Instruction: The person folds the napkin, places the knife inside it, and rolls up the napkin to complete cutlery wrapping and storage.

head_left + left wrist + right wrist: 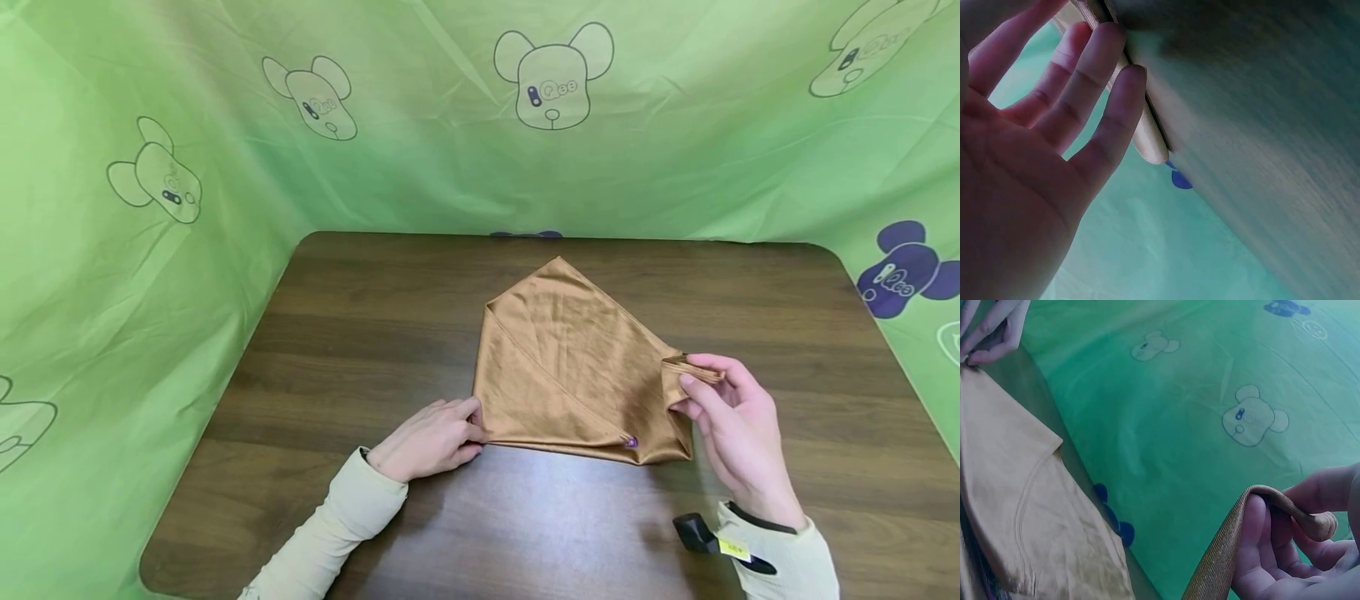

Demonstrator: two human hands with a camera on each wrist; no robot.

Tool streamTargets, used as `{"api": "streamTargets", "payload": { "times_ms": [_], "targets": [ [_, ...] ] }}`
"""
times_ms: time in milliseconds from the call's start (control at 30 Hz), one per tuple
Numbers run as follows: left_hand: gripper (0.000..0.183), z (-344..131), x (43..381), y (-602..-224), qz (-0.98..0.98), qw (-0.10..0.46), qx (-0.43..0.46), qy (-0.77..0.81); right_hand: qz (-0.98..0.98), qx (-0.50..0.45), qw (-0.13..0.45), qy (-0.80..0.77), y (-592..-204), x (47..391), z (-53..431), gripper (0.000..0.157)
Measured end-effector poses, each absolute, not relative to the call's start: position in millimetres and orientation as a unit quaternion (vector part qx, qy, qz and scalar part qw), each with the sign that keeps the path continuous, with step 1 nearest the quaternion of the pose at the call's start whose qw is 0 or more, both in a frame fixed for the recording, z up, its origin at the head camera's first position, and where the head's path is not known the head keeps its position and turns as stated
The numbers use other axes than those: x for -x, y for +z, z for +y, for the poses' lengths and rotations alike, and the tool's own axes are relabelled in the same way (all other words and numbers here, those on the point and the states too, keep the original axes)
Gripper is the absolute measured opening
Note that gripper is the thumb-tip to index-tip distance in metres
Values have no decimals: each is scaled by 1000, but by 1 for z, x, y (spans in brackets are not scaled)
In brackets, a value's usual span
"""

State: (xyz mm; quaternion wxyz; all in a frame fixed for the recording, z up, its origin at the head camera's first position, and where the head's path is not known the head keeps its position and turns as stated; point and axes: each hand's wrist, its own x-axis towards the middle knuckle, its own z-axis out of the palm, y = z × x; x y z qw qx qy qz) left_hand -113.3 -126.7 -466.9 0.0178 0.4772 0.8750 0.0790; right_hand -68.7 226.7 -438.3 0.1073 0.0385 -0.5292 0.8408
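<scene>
The left hand (437, 437) pinches the near left corner of a brown satin cloth (551, 358) between thumb and fingertips, its fingers gently bent. The right hand (738, 429) grips a gathered, layered edge of the same cloth between thumb and fingers, held up off the wooden table (360, 350).

From the left hand, most of the cloth spreads toward 2 o'clock; from the right hand, it lies toward 9 and 10 o'clock. The cloth is folded, one peak pointing to 12 o'clock, with a diagonal seam running down toward 4 o'clock to a small purple tab (632, 442) near the close edge.

Only the head view gives the cloth's whole outline and the black wrist device (696, 533) by the right sleeve (795, 558). The left wrist view shows that hand's palm, its fingertips by a thin strip of cloth seen edge-on. The right wrist view shows the raised fold draped over the fingers, with a green curtain (1147, 412) printed with bear heads behind.
</scene>
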Motion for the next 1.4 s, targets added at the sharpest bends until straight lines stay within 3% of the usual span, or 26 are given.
{"api": "streamTargets", "payload": {
  "times_ms": [200,467,600,967,1200,1400],
  "targets": [
    [7,-125,113,-466,877,20,-473,83,-563,-44,106,819,-443,75,220,42],
    [5,-125,113,-466,881,35,-466,80,-563,-67,92,819,-505,98,244,44],
    [7,-125,114,-467,881,32,-465,82,-569,-67,92,815,-515,103,241,44],
    [8,-126,113,-465,880,33,-465,89,-590,-84,82,799,-455,91,194,35],
    [8,-127,113,-464,881,40,-462,93,-584,-118,69,800,-468,98,187,34],
    [10,-130,114,-465,882,37,-459,99,-640,-97,62,759,-432,87,159,28]
  ]
}}
